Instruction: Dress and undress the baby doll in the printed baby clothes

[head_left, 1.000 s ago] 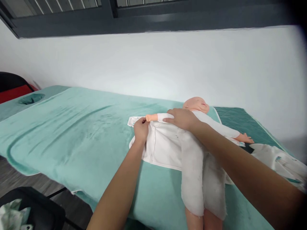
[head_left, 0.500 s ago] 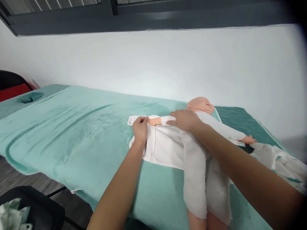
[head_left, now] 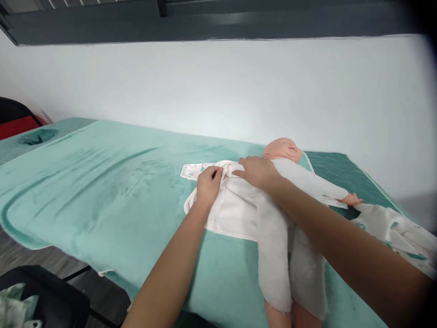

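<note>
A baby doll (head_left: 282, 149) with a white cloth body lies on its back on the green-covered table. Beneath its arm on the left side is an opened white garment (head_left: 235, 214), whose patterned sleeve (head_left: 193, 171) stretches out to the left. My left hand (head_left: 209, 183) pinches the garment's edge where the sleeve begins, and the doll's hand there is covered by cloth. My right hand (head_left: 257, 171) is closed round the doll's upper arm near the shoulder. The doll's other arm (head_left: 310, 178) reaches out to the right.
Another patterned white cloth (head_left: 399, 228) lies at the right edge. The green table cover (head_left: 102, 191) extends left, with a white wall behind. A black chair (head_left: 44, 296) holding cloth stands at the lower left.
My left hand has moved right with the garment's edge, and cloth now covers the doll's hand that showed before. More of the patterned sleeve shows. My right hand has barely moved.
</note>
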Demonstrator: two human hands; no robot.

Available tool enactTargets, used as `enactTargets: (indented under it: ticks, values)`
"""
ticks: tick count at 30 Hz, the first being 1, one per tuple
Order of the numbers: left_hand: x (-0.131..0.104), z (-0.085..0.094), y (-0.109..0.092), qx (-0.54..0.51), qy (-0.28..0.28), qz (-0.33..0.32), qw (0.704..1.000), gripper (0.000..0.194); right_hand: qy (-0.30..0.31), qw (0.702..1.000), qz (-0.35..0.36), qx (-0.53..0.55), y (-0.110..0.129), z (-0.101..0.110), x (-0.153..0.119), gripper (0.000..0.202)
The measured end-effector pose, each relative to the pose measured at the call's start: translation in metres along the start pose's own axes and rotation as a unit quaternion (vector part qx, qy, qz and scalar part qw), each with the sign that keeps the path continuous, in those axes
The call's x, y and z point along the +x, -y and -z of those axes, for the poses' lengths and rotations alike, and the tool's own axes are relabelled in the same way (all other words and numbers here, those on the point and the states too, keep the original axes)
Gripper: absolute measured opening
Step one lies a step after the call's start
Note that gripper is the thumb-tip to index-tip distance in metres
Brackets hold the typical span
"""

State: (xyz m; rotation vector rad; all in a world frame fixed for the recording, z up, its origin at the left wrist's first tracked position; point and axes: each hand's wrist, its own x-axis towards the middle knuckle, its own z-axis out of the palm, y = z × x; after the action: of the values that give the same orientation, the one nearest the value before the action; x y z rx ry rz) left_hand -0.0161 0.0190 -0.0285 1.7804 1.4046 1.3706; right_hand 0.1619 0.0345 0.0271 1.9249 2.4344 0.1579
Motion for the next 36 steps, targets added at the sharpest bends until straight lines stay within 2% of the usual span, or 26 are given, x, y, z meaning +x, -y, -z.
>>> enactTargets:
  ticks: [3, 6, 9, 12, 15, 18, 21, 24, 26, 28, 30, 32, 33, 34, 36]
  values:
    - [-0.001, 0.000, 0.001, 0.066, -0.041, -0.025, 0.997, 0.025, -0.010, 1.000, -0.002, -0.009, 0.002, -0.003, 0.004, 0.047]
    - [-0.003, -0.001, 0.001, 0.191, -0.091, -0.012, 0.977, 0.023, -0.011, 1.000, 0.001, -0.013, 0.003, -0.008, 0.007, 0.047]
    - [-0.005, -0.002, 0.002, 0.302, -0.083, 0.029, 0.949, 0.024, -0.015, 1.000, 0.006, -0.013, 0.004, -0.011, 0.008, 0.047]
    - [-0.006, -0.002, 0.001, 0.352, -0.061, 0.042, 0.933, 0.023, -0.025, 1.000, 0.011, -0.014, 0.005, -0.011, 0.007, 0.046]
    - [-0.006, -0.003, 0.001, 0.340, -0.026, 0.001, 0.940, 0.018, -0.028, 0.999, 0.012, -0.015, 0.008, -0.010, 0.005, 0.046]
    - [-0.009, -0.005, 0.000, 0.271, 0.039, -0.078, 0.959, 0.017, -0.031, 0.999, 0.012, -0.016, 0.012, -0.009, 0.004, 0.044]
    - [-0.012, -0.008, -0.002, 0.219, 0.097, -0.139, 0.961, 0.015, -0.036, 0.999, 0.016, -0.010, 0.014, -0.006, 0.005, 0.035]
    - [-0.013, -0.008, -0.003, 0.205, 0.095, -0.143, 0.964, 0.014, -0.046, 0.999, 0.025, 0.015, 0.008, 0.003, 0.001, 0.035]
    - [-0.013, -0.007, -0.003, 0.200, 0.078, -0.131, 0.968, 0.015, -0.081, 0.995, 0.020, 0.063, -0.005, 0.014, -0.009, 0.041]
    - [-0.013, -0.007, -0.003, 0.195, 0.066, -0.125, 0.971, 0.016, -0.137, 0.980, -0.015, 0.142, -0.025, 0.023, -0.027, 0.045]
    - [-0.013, -0.006, -0.003, 0.191, 0.062, -0.125, 0.972, 0.016, -0.196, 0.956, -0.082, 0.200, -0.050, 0.025, -0.051, 0.042]
    - [-0.013, -0.007, -0.003, 0.190, 0.060, -0.124, 0.972, 0.015, -0.269, 0.921, -0.188, 0.209, -0.075, 0.017, -0.077, 0.040]
    - [-0.013, -0.007, -0.004, 0.192, 0.060, -0.121, 0.972, 0.016, -0.263, 0.911, -0.244, 0.205, -0.086, 0.009, -0.089, 0.040]
    - [-0.014, -0.007, -0.004, 0.193, 0.061, -0.118, 0.972, 0.016, -0.231, 0.905, -0.292, 0.206, -0.095, 0.000, -0.100, 0.040]
    - [-0.014, -0.006, -0.006, 0.193, 0.062, -0.113, 0.973, 0.017, -0.186, 0.894, -0.343, 0.222, -0.108, -0.020, -0.117, 0.042]
